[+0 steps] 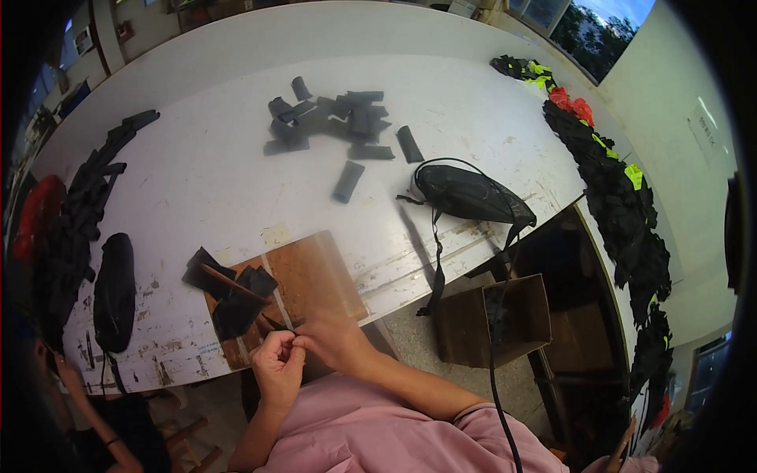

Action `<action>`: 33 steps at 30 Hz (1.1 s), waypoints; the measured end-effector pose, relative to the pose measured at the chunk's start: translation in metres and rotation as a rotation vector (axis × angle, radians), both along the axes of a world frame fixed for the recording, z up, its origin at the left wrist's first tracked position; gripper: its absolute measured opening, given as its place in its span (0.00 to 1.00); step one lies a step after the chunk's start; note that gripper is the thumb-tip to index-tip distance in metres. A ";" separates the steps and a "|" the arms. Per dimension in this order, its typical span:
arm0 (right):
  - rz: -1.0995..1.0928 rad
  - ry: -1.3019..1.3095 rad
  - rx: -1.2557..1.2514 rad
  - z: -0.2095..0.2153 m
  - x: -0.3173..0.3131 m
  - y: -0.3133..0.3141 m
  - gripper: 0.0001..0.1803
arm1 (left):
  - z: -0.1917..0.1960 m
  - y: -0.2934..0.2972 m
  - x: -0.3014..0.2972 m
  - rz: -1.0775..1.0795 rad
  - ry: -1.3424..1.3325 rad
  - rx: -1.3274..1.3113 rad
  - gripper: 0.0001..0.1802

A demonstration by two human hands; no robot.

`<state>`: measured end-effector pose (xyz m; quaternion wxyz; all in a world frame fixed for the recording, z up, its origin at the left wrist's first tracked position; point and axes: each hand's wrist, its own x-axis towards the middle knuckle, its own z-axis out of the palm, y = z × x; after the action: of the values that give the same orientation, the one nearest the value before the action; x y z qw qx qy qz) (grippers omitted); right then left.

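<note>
My left hand (277,369) is closed, thumb and fingers pinched together, above the near edge of a brown board (315,272). Against its fingertips, my right hand (335,340) is closed too, slightly blurred. A small dark tip sticks out by the fingers; what they pinch is too small to name. Just beyond my left hand, folded black fabric pieces (234,317) lie on the board's left side. A thin reddish-brown strip (235,285) lies across them.
A black pouch with straps (473,193) lies right on the white table (197,173). Rolled dark pieces (359,118) are scattered farther back. Black piles line the left (75,205) and right (607,189). A cardboard box (461,327) stands below; another person's arm (95,414) is at lower left.
</note>
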<state>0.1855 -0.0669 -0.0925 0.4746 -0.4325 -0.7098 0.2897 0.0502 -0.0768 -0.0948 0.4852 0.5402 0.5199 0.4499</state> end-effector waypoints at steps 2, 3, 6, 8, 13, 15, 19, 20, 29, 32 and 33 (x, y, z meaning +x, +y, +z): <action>-0.008 -0.110 0.061 -0.003 -0.003 0.000 0.09 | -0.006 -0.002 -0.001 0.076 0.350 0.270 0.05; 0.000 -0.106 0.059 -0.005 -0.005 0.000 0.09 | -0.003 -0.002 0.001 0.111 0.392 0.343 0.06; -0.011 -0.120 0.084 -0.011 -0.009 0.000 0.09 | -0.006 -0.005 0.000 0.176 0.411 0.330 0.08; 0.024 -0.176 0.099 -0.017 -0.013 -0.001 0.14 | -0.008 -0.004 0.000 0.220 0.379 0.314 0.09; -0.082 -0.350 0.191 -0.020 -0.021 -0.005 0.14 | -0.019 -0.010 -0.005 0.283 0.269 0.359 0.09; -0.159 -0.328 0.147 -0.022 -0.020 -0.004 0.14 | -0.008 -0.006 -0.008 0.268 -0.068 0.107 0.09; -0.151 -0.182 0.073 -0.019 -0.017 -0.002 0.10 | -0.004 0.005 -0.022 0.054 -0.680 -0.250 0.10; -0.103 -0.020 -0.014 -0.021 -0.017 -0.001 0.08 | -0.002 0.007 -0.023 -0.050 -0.826 -0.311 0.10; 0.557 1.192 -1.098 -0.027 -0.018 0.004 0.07 | -0.007 0.015 -0.009 0.241 -0.074 0.169 0.12; 0.442 0.744 -0.916 -0.016 -0.022 0.009 0.07 | -0.015 0.009 -0.015 0.342 0.108 0.356 0.13; 0.407 0.710 -0.897 -0.023 -0.026 0.008 0.08 | -0.009 0.007 -0.020 0.293 -0.058 0.191 0.14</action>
<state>0.1596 -0.0587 -0.1156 0.3889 -0.3227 -0.3854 0.7721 0.0307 -0.0699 -0.1037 0.3756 0.4891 0.5338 0.5786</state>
